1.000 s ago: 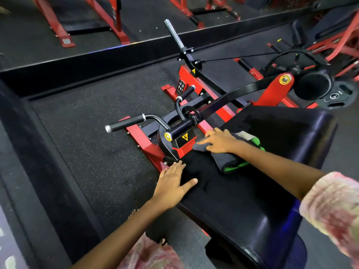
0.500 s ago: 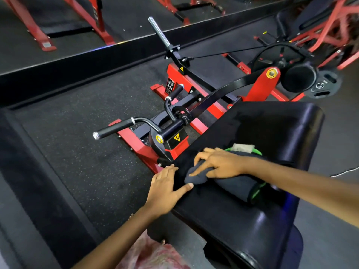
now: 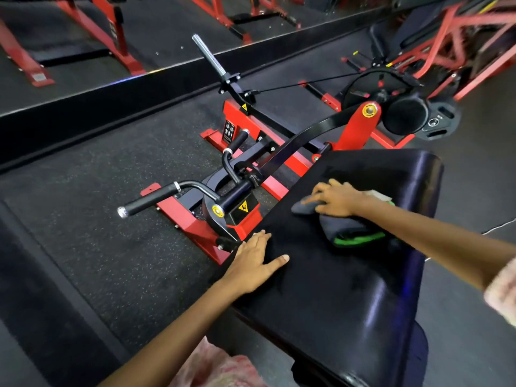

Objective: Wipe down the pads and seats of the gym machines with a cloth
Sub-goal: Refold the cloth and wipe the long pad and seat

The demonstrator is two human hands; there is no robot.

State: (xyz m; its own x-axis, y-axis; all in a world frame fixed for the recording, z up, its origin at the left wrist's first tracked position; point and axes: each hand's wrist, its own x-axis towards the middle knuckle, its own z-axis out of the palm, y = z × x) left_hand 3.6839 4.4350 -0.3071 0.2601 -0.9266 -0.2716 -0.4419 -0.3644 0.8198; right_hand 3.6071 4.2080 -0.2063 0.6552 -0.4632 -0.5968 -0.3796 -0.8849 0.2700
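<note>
A large black padded bench pad (image 3: pixel 349 289) of a red and black gym machine fills the lower right. A dark grey cloth with green edging (image 3: pixel 346 227) lies on the pad's upper middle. My right hand (image 3: pixel 335 201) presses flat on the cloth with fingers spread. At the pad's left edge my left hand (image 3: pixel 254 263) rests flat on the surface, fingers straight and thumb stretched out. Part of the cloth is hidden under my right hand and wrist.
Black handles (image 3: pixel 156 201) and a red frame (image 3: pixel 195 233) stand just left of the pad. A chrome bar (image 3: pixel 209 55) rises behind. A round roller pad (image 3: pixel 405 114) and weight plate (image 3: pixel 441 121) sit at the far right. More red machines line the back.
My right hand slid the cloth back toward me and left, then forward and right up the pad. My left hand has stayed on the pad's left edge.
</note>
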